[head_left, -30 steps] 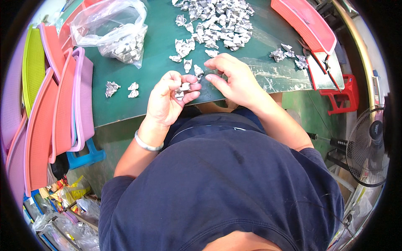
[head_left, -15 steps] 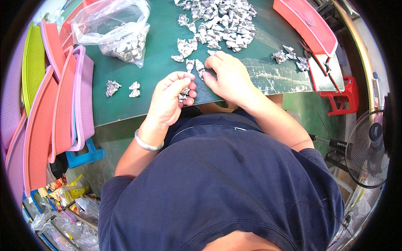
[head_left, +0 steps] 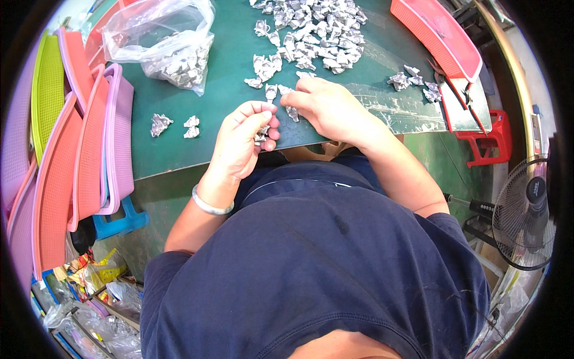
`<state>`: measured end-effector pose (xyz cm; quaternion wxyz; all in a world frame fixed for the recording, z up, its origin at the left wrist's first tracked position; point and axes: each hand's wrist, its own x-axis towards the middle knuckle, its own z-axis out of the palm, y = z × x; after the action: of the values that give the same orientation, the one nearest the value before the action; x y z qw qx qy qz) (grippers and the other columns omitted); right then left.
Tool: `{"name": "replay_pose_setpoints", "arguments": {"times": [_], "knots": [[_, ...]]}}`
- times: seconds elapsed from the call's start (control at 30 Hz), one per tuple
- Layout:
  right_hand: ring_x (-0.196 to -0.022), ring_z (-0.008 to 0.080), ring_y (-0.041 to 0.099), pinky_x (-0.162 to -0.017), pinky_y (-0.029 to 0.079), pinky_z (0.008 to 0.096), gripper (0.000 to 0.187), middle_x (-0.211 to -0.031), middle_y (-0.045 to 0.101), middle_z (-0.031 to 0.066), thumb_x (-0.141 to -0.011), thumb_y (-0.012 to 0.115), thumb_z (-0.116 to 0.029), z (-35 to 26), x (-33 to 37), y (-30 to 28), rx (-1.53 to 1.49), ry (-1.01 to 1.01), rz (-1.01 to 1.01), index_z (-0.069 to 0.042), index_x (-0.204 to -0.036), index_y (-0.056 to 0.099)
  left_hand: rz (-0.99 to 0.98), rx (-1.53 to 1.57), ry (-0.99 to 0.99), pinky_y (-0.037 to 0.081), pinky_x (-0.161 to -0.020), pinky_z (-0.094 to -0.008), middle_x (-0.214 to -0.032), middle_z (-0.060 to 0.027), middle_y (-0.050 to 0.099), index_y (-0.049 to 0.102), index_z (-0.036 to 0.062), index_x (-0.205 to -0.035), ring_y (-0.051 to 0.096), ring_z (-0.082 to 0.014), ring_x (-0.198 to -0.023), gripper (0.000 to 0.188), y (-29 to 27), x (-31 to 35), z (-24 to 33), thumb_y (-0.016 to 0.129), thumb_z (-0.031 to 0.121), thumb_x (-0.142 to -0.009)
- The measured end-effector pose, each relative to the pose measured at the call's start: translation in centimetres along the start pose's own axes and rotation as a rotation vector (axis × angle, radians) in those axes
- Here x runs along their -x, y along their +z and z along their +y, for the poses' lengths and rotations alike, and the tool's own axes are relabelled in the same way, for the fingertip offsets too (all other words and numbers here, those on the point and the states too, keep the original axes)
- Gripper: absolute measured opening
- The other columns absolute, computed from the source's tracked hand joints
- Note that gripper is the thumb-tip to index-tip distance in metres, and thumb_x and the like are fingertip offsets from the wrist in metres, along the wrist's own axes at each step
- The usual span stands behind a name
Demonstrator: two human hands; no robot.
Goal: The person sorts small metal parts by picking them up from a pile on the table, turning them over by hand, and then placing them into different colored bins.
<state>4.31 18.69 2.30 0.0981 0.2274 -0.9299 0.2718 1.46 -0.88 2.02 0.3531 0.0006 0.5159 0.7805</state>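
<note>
My left hand [head_left: 242, 136], a pale bangle at its wrist, is closed near the table's front edge. Silver metal castings [head_left: 261, 137] show between its curled fingers. Another small casting [head_left: 271, 92] stands out just beyond its thumb and index finger; whether it is pinched or lies on the table I cannot tell. My right hand [head_left: 332, 109] is bent over one more silver casting [head_left: 292, 113], its fingertips closed on it and partly covering it. Right past those knuckles lies a further casting [head_left: 305, 75].
A large heap of castings [head_left: 323, 33] covers the far middle of the green table [head_left: 233, 78]. A clear plastic bag [head_left: 179, 57] of castings stands far left. Stacked plastic baskets [head_left: 89, 143] line the left side. A pink basket [head_left: 439, 39] and loose castings [head_left: 412, 79] are at right.
My right hand has shifted its fingers over the casting in front of it, the fingertips moving a little left and down. My left hand stays in place.
</note>
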Motion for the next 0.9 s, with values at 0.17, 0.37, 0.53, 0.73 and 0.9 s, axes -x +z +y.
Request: {"name": "replay_pose_setpoints", "arguments": {"times": [0.17,0.37,0.53,0.73,0.9], "knots": [[-0.081,0.028,0.054,-0.068,0.045,0.0356,0.018,-0.081,0.052,0.0098,-0.074,0.062,-0.016,0.1,0.3,-0.2,-0.036,-0.004,0.073,-0.006,-0.089,0.057,0.01,0.0,0.016,0.041,-0.049,-0.02,-0.076,-0.0049,0.056,0.054,0.0017,-0.098,0.053,-0.011,-0.062,0.015,-0.2,0.1,-0.1,0.051,0.011,-0.086],[-0.078,0.0288,0.055,-0.067,0.045,0.0361,0.02,-0.081,0.054,0.011,-0.078,0.062,-0.02,-0.7,0.7,-0.9,-0.159,0.076,0.085,-0.003,-0.087,0.056,-0.009,-0.106,0.011,0.041,-0.047,-0.0193,-0.074,-0.0044,0.057,0.057,0.0013,-0.093,0.053,-0.01,-0.059,0.013,0.1,0.0,0.1,0.051,0.011,-0.087],[-0.068,0.0253,0.055,-0.06,0.044,0.0324,0.017,-0.076,0.053,0.0102,-0.075,0.064,-0.011,-0.9,0.9,-1.1,-0.172,0.033,0.137,-0.002,-0.087,0.056,-0.017,-0.099,0.029,0.04,-0.046,-0.0193,-0.072,-0.0042,0.058,0.058,0.0013,-0.089,0.053,-0.0094,-0.057,0.011,0.8,0.0,0.1,0.052,0.011,-0.087],[-0.077,0.0309,0.055,-0.067,0.045,0.0372,0.019,-0.08,0.055,0.0125,-0.074,0.065,-0.013,-0.9,1.1,-1.1,-0.215,0.051,0.205,-0.003,-0.087,0.056,-0.003,-0.157,0.109,0.04,-0.045,-0.0182,-0.072,-0.0036,0.058,0.058,0.0018,-0.089,0.052,-0.0079,-0.056,0.008,1.4,0.0,0.0,0.053,0.008,-0.086],[-0.079,0.0311,0.056,-0.069,0.046,0.0368,0.021,-0.084,0.056,0.0128,-0.072,0.066,-0.011,-0.8,1.1,-0.9,-0.237,0.012,0.28,-0.003,-0.089,0.056,-0.008,-0.311,0.215,0.038,-0.045,-0.0172,-0.07,-0.0033,0.058,0.058,0.0021,-0.089,0.05,-0.006,-0.053,0.007,1.7,0.3,0.1,0.056,0.006,-0.085]]}}
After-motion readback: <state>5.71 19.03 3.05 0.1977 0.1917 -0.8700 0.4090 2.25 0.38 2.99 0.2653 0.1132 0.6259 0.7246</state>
